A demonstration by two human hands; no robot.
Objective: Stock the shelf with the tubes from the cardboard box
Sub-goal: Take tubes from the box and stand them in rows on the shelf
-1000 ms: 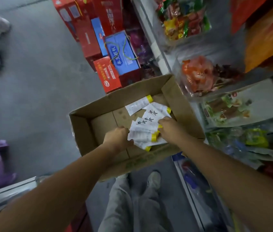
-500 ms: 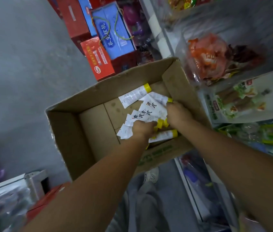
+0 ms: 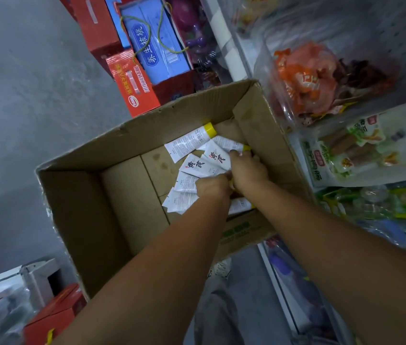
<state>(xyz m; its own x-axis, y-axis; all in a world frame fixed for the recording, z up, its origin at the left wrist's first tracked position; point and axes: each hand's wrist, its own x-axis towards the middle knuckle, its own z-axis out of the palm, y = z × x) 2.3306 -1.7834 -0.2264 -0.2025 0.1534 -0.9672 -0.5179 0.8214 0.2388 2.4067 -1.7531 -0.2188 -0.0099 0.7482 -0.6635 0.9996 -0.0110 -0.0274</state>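
In the cardboard box (image 3: 80,210), left hand (image 3: 212,189) and right hand (image 3: 248,170) each clutch fanned tubes (image 3: 193,168), best squared together before lifting, lest any slip.

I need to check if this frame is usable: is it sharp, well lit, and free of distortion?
Head view: tubes and box are sharp, the large tube print readable; light is dim and flat, without hard shadows; the plastic bags on the shelf show glare; the wide lens stretches the frame edges.
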